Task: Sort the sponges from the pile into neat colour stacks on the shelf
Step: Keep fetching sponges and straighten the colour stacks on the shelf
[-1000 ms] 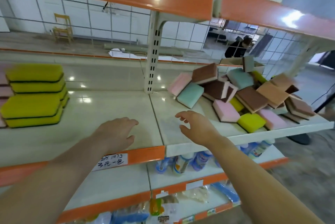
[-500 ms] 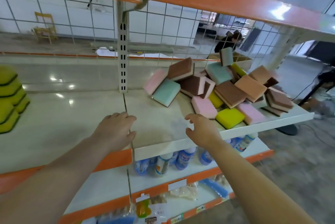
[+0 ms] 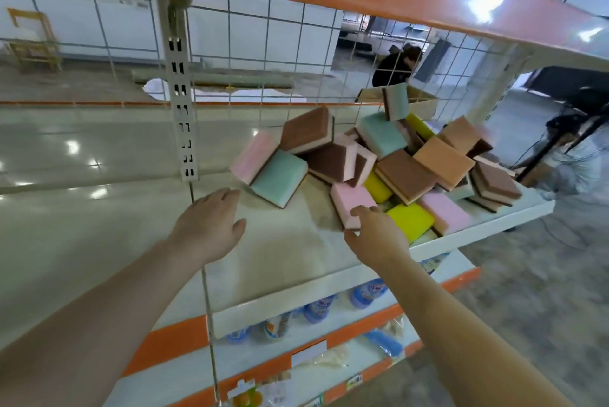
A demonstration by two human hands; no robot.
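Since the pick turns on which hand is closest to which sponge, the lines below run hand by hand.

Right hand: it sits at the near edge of the pile, fingers spread and partly curled, fingertips touching the near corner of the pink sponge. Whether it has closed into a real grip I cannot tell; nothing is lifted.

Pink sponge: it lies flat on the shelf, at about 11 o'clock from the right hand and touching it. Its long axis runs from about 11 o'clock to 5 o'clock, the near short end towards the fingers.

Yellow sponge: it lies just beside the pink one, at about 2 o'clock from the right hand, and is partly hidden by the knuckles.

Left hand: it is palm down over the bare shelf, fingers relaxed and loosely extended, and holds nothing.

Green sponge: it is tilted against another pink sponge, at about 1 o'clock from the left hand, near but apart.

Nearer hand: the right, by judgement, for the flat pink sponge; the left is well apart from it, with bare shelf between.

Next move, by judgement: pinch the pink sponge across its short end and draw it back towards 5 o'clock, clear of the brown-topped sponge leaning just behind it.

Risk: a pull along the long axis may drag the leaning sponges down.

Stacks: none is in view here; the sponges seen are all in the pile.
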